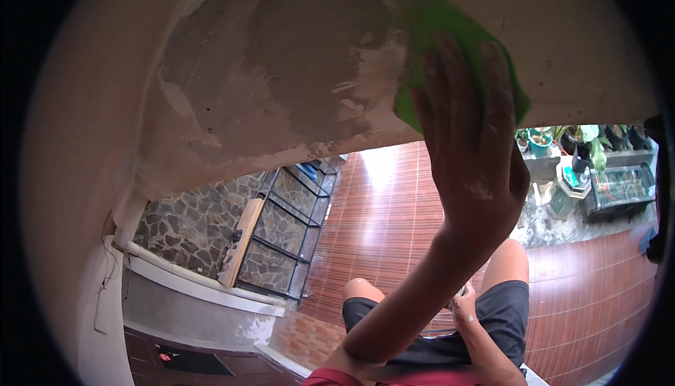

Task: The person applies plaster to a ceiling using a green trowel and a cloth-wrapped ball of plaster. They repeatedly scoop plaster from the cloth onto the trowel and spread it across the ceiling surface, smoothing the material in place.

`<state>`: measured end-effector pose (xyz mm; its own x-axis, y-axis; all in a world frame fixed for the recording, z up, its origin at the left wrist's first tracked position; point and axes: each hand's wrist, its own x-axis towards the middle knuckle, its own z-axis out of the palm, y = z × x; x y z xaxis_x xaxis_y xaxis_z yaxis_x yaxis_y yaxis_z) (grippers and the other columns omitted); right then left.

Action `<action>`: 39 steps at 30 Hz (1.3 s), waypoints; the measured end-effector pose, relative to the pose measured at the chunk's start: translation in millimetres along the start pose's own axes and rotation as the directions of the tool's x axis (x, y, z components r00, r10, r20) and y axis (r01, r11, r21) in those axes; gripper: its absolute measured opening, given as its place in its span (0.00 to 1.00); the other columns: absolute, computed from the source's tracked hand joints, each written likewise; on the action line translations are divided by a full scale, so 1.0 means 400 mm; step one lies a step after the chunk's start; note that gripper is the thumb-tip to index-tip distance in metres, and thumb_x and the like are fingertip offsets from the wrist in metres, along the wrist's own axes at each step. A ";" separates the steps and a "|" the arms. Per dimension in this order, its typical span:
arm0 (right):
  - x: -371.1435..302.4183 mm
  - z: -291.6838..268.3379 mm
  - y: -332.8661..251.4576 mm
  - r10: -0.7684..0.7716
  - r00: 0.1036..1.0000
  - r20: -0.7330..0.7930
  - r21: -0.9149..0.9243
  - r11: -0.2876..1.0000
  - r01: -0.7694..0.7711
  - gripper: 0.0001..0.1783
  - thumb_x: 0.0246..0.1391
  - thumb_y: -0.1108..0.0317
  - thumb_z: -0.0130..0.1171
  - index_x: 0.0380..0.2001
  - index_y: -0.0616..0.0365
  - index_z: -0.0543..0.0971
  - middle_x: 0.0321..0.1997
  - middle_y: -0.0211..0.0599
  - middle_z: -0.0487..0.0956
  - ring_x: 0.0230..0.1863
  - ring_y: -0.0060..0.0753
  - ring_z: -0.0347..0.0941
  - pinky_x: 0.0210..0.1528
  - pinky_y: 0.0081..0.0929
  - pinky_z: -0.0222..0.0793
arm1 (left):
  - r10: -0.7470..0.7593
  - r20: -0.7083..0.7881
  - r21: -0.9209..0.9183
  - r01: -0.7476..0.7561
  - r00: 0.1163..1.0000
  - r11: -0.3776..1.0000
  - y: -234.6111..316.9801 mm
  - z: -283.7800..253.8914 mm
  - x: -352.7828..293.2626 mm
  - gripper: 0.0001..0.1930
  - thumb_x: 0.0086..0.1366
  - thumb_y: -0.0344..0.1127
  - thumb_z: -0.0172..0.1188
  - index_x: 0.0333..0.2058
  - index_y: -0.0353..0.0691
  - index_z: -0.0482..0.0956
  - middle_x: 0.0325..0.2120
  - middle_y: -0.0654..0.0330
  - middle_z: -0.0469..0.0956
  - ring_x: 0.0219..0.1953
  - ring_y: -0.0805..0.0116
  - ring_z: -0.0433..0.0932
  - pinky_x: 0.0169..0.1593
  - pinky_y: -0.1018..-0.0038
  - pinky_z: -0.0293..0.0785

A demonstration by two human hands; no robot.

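My left hand [472,143] is raised, holding a flat, bendable green sheet [450,27] against an overhead plastered surface [576,55]. Its fingers stretch along the sheet, and whitish dust marks the back of the hand. Motion blurs the sheet's far edge. Left of it, patches of grey filler [302,41] with uneven, flaking edges spread over the beige surface. My right hand [464,306] is low in front of my lap, its fingers curled round something too small and too hidden to make out. Pale smears mark that hand too.
Far below lies a reddish-brown striped floor [380,210]. A black metal frame [281,245] with a wooden plank [241,242] stands at left, over stone paving. Potted plants [540,140] and a dark wire crate [619,193] are at right. A wall [77,175] rises along the left.
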<state>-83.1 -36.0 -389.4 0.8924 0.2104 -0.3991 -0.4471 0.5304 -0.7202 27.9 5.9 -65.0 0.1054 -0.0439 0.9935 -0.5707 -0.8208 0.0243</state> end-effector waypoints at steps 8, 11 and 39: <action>0.002 -0.016 -0.004 -0.012 1.000 -0.015 0.069 0.998 0.013 0.27 0.47 0.77 0.65 0.52 0.60 0.69 0.44 0.39 0.77 0.38 0.34 0.79 0.30 0.32 0.83 | 0.079 0.100 -0.072 -0.072 0.992 0.995 -0.013 -0.142 -0.031 0.16 0.68 0.28 0.51 0.54 0.31 0.71 0.54 0.40 0.72 0.55 0.48 0.74 0.57 0.58 0.74; 0.011 -0.018 -0.009 -0.006 0.999 -0.053 0.054 0.999 0.009 0.33 0.45 0.74 0.67 0.57 0.56 0.67 0.46 0.39 0.77 0.40 0.37 0.79 0.30 0.36 0.83 | 0.016 -0.011 0.068 -0.015 1.000 0.998 -0.054 -0.199 0.033 0.17 0.69 0.30 0.50 0.54 0.28 0.71 0.52 0.40 0.74 0.49 0.54 0.80 0.50 0.64 0.80; 0.013 -0.023 0.001 0.028 0.999 -0.031 0.088 0.996 -0.025 0.32 0.46 0.77 0.66 0.56 0.57 0.69 0.46 0.42 0.78 0.38 0.40 0.81 0.28 0.34 0.84 | 0.434 0.587 -0.193 -0.402 0.683 0.895 -0.026 -0.159 0.079 0.25 0.61 0.37 0.59 0.59 0.51 0.71 0.60 0.51 0.70 0.62 0.51 0.69 0.65 0.49 0.60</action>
<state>-79.2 -42.3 -397.1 0.8773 0.2000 -0.4363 -0.4625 0.5952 -0.6571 -14.6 49.1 -26.9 0.3029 -0.7205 0.6239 -0.7103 -0.6071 -0.3563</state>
